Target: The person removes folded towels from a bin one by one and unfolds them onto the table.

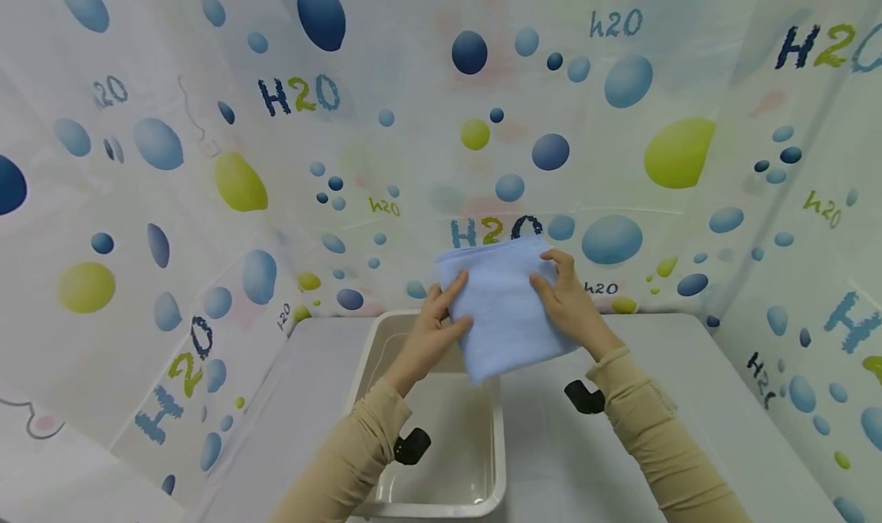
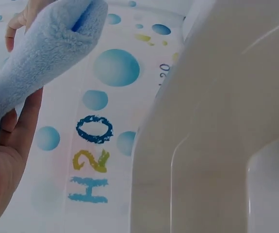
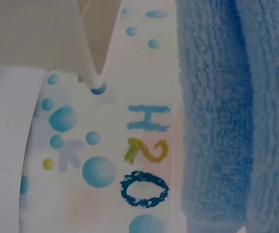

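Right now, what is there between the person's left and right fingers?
A folded blue cloth fills the stretch between the left fingers and the right fingers, which hold it by opposite sides; the head view shows this.

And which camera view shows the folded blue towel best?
The head view, because almost the whole front of the folded blue towel is visible there. The left wrist view shows it edge-on, cropped; the right wrist view, only close plush folds.
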Action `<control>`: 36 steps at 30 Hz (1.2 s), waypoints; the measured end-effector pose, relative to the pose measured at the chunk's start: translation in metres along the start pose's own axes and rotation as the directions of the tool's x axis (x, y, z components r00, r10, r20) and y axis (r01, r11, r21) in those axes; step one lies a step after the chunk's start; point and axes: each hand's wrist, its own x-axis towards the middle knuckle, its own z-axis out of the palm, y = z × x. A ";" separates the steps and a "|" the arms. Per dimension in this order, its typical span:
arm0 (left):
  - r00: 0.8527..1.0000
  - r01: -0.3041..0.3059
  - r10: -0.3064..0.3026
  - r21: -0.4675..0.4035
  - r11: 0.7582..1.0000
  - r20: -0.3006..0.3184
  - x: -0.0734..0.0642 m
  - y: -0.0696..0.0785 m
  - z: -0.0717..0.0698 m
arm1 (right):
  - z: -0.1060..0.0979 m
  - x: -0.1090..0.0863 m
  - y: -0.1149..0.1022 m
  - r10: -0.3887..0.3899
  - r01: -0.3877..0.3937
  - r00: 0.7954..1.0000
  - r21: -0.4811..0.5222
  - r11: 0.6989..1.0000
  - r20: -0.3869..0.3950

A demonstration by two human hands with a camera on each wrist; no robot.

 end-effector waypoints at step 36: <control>0.931 0.299 -0.313 0.102 0.949 0.186 0.034 -0.024 0.069 | -0.043 -0.058 0.087 0.118 -0.118 0.992 -0.009 0.993 0.033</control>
